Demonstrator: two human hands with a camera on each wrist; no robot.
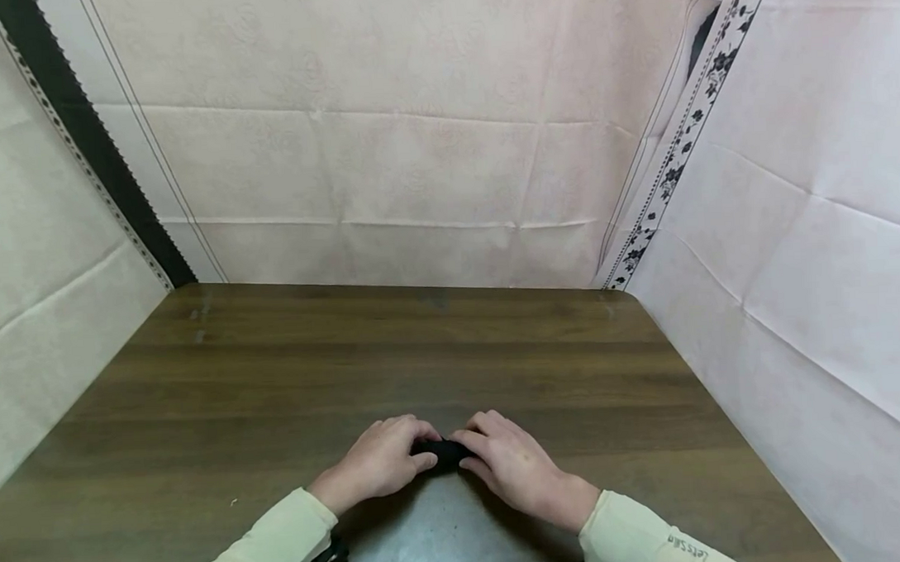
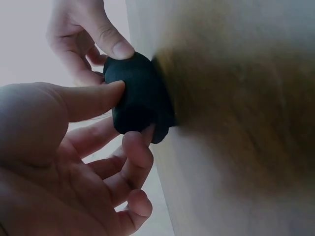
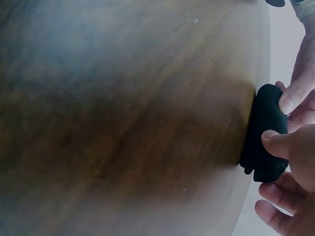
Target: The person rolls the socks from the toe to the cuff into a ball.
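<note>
The 2 hands, loosely curled, grip opposite ends of a black roll on the wooden table.

The roll is plain black, the sleeves pale yellow-green. Brown wood grain streaks the worktop. Black flowers dot the white border of the pale hanging sheet.

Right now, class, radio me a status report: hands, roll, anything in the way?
Left hand and right hand gripping black roll, one at each end. Roll against table. No obstacle seen between hands and roll.
</note>
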